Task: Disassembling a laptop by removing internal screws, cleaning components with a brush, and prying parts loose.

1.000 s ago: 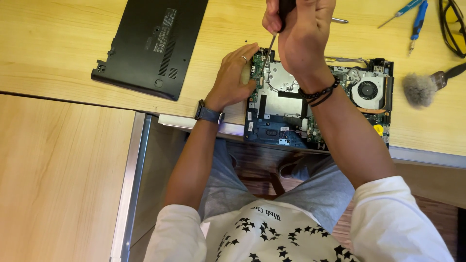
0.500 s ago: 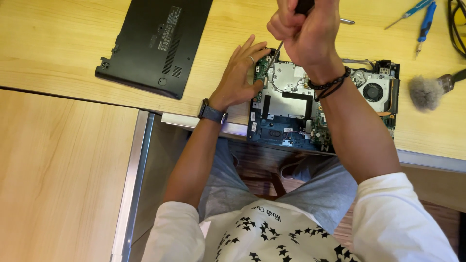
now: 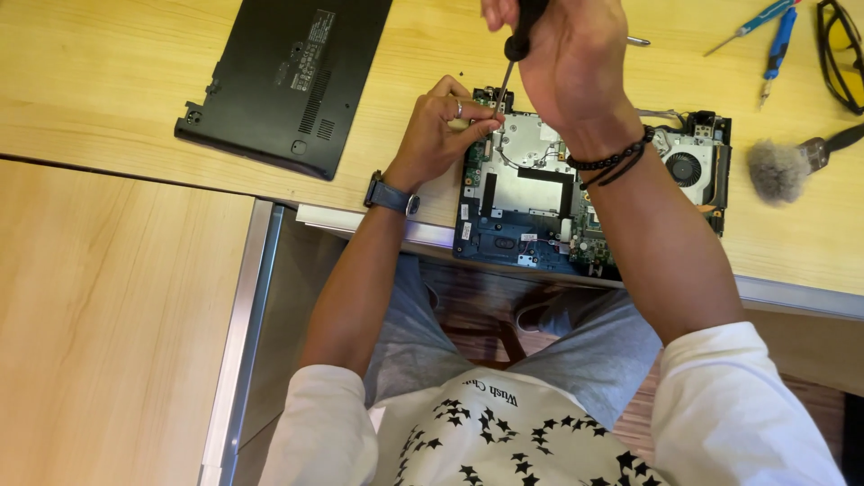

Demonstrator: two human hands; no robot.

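A bare laptop mainboard [image 3: 531,211] with a fan at its right end lies on the wooden table [image 3: 108,90], hanging a little over the near edge. My right hand [image 3: 567,63] grips a black-handled screwdriver [image 3: 515,49] held upright, its tip down on the board's far left corner. My left hand [image 3: 445,130], with a ring and a wristwatch, rests on that same corner, its fingers pinched together beside the screwdriver tip. What the fingers pinch is too small to tell.
A black laptop bottom cover [image 3: 288,81] lies on the table to the left. To the right are a grey brush [image 3: 783,166], two blue screwdrivers [image 3: 774,36] and yellow-lensed glasses [image 3: 841,54]. A second wooden surface [image 3: 108,342] adjoins at lower left.
My left hand's fingers, spread half a second ago, have closed into a pinch at the board's corner. My right hand with the screwdriver stays over the same corner.
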